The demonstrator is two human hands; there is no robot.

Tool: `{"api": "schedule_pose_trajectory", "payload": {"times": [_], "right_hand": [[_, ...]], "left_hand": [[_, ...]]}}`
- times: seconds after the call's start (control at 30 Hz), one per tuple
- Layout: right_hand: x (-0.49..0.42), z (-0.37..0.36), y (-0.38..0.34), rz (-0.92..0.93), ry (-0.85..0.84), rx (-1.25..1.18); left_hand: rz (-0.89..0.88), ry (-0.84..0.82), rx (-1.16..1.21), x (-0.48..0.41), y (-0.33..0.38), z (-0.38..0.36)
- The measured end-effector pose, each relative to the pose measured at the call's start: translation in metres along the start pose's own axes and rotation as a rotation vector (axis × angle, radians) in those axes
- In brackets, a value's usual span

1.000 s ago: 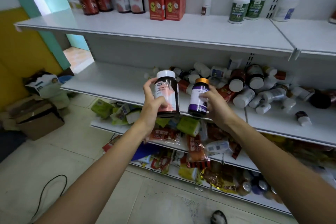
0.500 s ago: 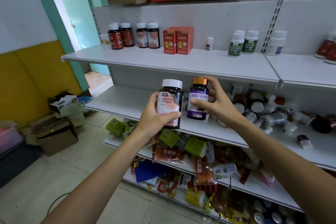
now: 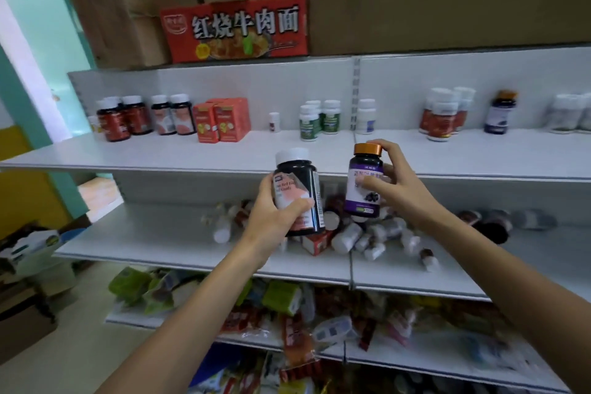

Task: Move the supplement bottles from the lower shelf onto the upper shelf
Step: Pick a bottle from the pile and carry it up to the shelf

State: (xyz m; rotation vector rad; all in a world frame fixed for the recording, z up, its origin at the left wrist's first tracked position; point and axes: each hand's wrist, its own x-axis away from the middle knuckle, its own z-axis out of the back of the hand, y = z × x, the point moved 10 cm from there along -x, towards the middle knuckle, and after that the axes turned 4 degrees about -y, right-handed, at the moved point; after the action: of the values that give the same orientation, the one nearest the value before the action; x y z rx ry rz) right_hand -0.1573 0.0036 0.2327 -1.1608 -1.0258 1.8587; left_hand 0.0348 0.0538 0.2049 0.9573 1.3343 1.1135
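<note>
Holding one bottle in each hand, the left hand [image 3: 271, 217] is wrapped tight round a dark bottle [image 3: 299, 192] with a white cap and a pink and white label, and the right hand [image 3: 396, 192] grips a purple bottle [image 3: 364, 185] with an orange cap, thumb across its label. Both bottles are up in the air, standing straight, just in front of the upper shelf [image 3: 224, 153] edge. Behind them more bottles [image 3: 351, 237] lie in a messy pile on the lower shelf [image 3: 160, 233].
</note>
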Motion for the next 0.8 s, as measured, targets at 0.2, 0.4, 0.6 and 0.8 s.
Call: {"api": "schedule_pose_trajectory", "payload": {"times": [0.2, 0.4, 0.6, 0.8], "right_hand": [[0.042, 0.122, 0.010, -0.029, 0.136, 0.150], [0.068, 0.219, 0.018, -0.039, 0.286, 0.271], [0.064, 0.275, 0.039, -0.044, 0.414, 0.287], [0.037, 0.323, 0.046, 0.017, 0.529, 0.305]], "left_hand": [[-0.057, -0.152, 0.047, -0.024, 0.020, -0.117], [-0.107, -0.222, 0.090, -0.043, 0.024, -0.199], [-0.183, -0.269, -0.037, -0.070, 0.024, -0.248], [-0.268, -0.265, -0.109, -0.123, 0.039, -0.280]]}}
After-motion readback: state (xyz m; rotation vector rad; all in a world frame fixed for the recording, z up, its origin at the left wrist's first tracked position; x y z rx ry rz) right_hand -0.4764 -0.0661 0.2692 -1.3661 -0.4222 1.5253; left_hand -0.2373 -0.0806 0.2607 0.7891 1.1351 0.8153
